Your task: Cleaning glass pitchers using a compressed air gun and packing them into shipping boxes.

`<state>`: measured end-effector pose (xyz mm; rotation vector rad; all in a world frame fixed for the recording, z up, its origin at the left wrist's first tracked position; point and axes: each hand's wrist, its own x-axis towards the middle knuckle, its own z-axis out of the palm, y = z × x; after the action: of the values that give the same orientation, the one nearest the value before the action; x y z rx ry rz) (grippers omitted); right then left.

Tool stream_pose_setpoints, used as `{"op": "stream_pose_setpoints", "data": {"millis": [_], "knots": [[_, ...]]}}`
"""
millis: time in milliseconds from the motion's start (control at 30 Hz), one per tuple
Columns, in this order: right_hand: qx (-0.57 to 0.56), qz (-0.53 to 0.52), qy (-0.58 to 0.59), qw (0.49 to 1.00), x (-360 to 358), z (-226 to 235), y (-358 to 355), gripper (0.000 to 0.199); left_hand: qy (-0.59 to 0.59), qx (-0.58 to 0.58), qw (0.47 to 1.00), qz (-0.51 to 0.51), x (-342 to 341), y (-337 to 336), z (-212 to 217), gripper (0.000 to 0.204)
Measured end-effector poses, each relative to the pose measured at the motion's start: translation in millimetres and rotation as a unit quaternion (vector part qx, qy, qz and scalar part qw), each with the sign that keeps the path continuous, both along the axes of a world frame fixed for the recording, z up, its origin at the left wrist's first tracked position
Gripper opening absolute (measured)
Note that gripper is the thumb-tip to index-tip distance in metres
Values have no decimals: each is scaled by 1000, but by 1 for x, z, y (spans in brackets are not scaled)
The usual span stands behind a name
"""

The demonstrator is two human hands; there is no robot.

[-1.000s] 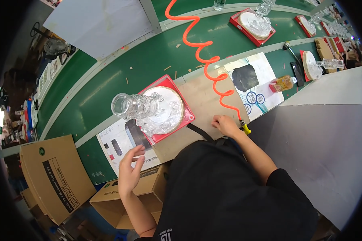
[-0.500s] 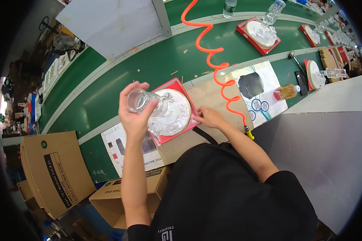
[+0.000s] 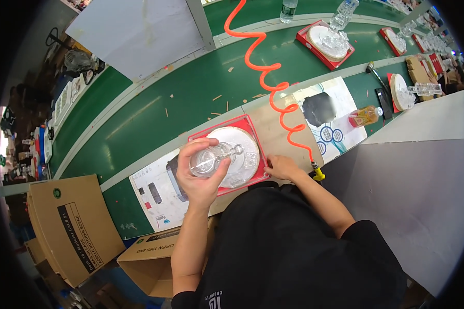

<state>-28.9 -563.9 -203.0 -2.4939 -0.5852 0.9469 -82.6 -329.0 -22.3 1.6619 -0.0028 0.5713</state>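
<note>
My left hand (image 3: 197, 177) is wrapped around a clear plastic figure (image 3: 209, 160), whose wide round end faces up. Below it, a white round base (image 3: 246, 149) with clear pieces on it lies in a shallow red box (image 3: 253, 123). Whether the figure is joined to that base, I cannot tell. At the box's right edge is my right hand (image 3: 282, 168), fingers curled and thumb against the red rim. Part of the base is hidden by my left hand.
An orange coiled air hose (image 3: 263, 64) hangs to a yellow-tipped nozzle (image 3: 318, 174) on the right. A drink bottle (image 3: 365, 117) lies beyond it. Another red box (image 3: 325, 45) with a base and figure stands on the green belt (image 3: 139, 123). Cardboard cartons (image 3: 67, 226) stand lower left.
The red box with the base has shifted right and slightly nearer me. My left hand has moved right and nearer with the figure, now seen more end-on. My right hand stays at the box's edge.
</note>
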Motion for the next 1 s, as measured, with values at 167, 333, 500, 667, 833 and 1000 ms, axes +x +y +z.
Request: {"op": "stream_pose_setpoints", "data": {"millis": [167, 333, 500, 667, 833, 1000], "knots": [[83, -117, -71, 987, 3, -11, 10, 32, 6, -11, 1000, -21, 4, -3, 0, 50], [195, -223, -26, 955, 36, -14, 23, 30, -14, -23, 1000, -14, 4, -5, -6, 56], [165, -219, -61, 960, 79, -29, 48, 31, -15, -29, 999, -14, 5, -7, -6, 59], [91, -169, -174, 966, 98, -25, 80, 27, -20, -16, 1000, -16, 1, -5, -6, 57], [29, -101, -203, 973, 113, -28, 90, 23, -15, -2, 1000, -16, 1, -4, -7, 55], [12, -147, -188, 971, 115, -20, 99, 24, -16, 6, 1000, -10, 4, -3, -7, 56]]}}
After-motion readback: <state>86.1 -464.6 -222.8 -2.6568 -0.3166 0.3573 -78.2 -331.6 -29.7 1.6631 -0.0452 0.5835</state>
